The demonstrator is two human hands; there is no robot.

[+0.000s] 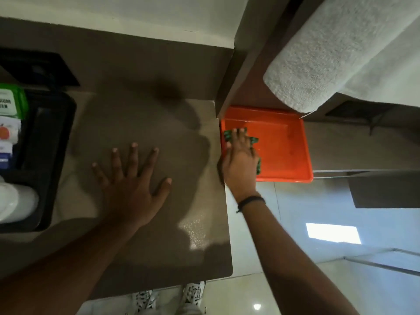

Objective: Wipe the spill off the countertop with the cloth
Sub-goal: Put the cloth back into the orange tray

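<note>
My left hand (131, 180) lies flat on the brown countertop (136, 114), fingers spread, holding nothing. My right hand (239, 160) reaches past the counter's right edge and presses on a green cloth (254, 140) that lies in the left part of an orange tray (286, 146). Most of the cloth is hidden under the hand; green patches show at the fingertips and beside the palm. The tray sits lower than the counter, to its right. I cannot make out a spill on the countertop; a glossy light patch (197, 230) shows near its right front corner.
A black tray (56, 137) at the counter's left holds packets with green and white labels (11, 105) and a white container (16, 201). A rolled white towel (329, 55) lies on a shelf above the orange tray. A shiny tiled floor (295, 223) and my shoes (193, 292) are below.
</note>
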